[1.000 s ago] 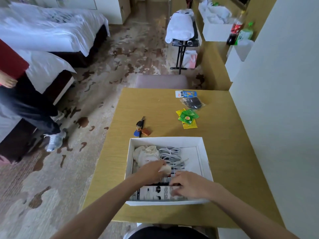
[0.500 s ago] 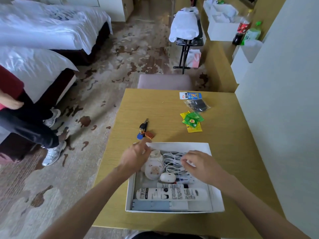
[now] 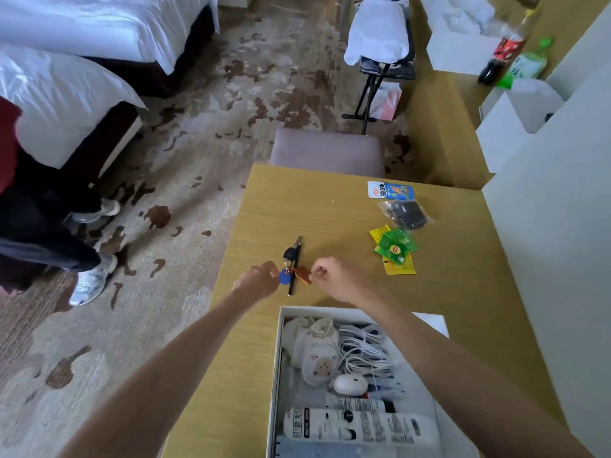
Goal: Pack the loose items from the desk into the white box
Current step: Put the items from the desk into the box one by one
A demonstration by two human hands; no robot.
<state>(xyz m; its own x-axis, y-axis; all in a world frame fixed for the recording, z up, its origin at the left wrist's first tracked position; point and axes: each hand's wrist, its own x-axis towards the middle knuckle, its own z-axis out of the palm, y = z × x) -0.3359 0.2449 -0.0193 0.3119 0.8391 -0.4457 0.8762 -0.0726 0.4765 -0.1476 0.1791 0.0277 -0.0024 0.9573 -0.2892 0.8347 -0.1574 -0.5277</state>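
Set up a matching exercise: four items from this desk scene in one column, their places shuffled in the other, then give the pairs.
1. keys
2. white mouse
3. green sachet
4. blue and white packet

A. inside the white box
B. on the desk, between the left hand and the right hand
C. near the desk's far edge, closest to the chair
D. lying on a yellow sachet

Pairs: 1-B, 2-A, 3-D, 4-C

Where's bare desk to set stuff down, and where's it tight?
Free: desk between keys and the chair; strip between tea sachets and white box. Crowded: inside the box, packets far right, and the keys, pinched by left hand and right hand.
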